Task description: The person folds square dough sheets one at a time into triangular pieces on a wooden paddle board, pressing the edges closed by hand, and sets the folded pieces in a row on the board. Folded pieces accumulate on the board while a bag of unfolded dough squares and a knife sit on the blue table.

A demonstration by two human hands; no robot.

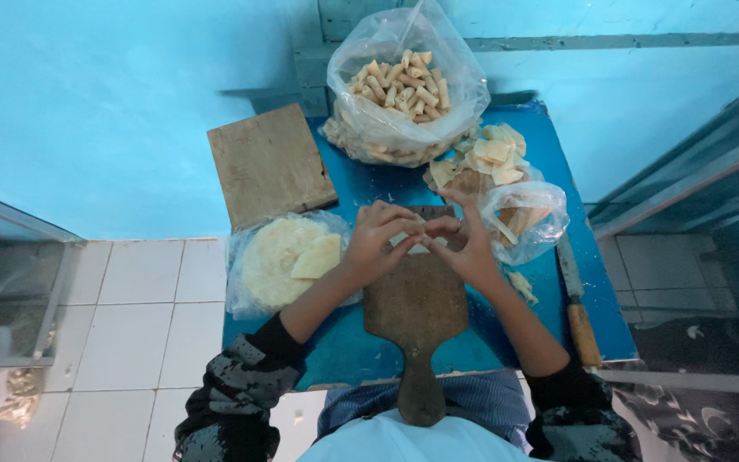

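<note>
My left hand [376, 238] and my right hand [465, 239] meet above the top of a brown wooden paddle board [414, 312], fingertips pinching a small pale piece of dough wrapper [415, 237] between them. The board lies on a blue table [361, 342] with its handle pointing toward me. Left of my left hand sits a clear bag of whitish filling [271, 257] with a pale square wrapper on top. Behind my right hand lies a pile of pale wrapper pieces [489, 158] and a small clear bag [528, 218].
A large open plastic bag of rolled, cone-like pastries [404, 90] stands at the table's far edge. A square wooden board [268, 162] lies at the far left corner. A knife with a wooden handle [579, 308] lies along the right edge. White floor tiles lie left.
</note>
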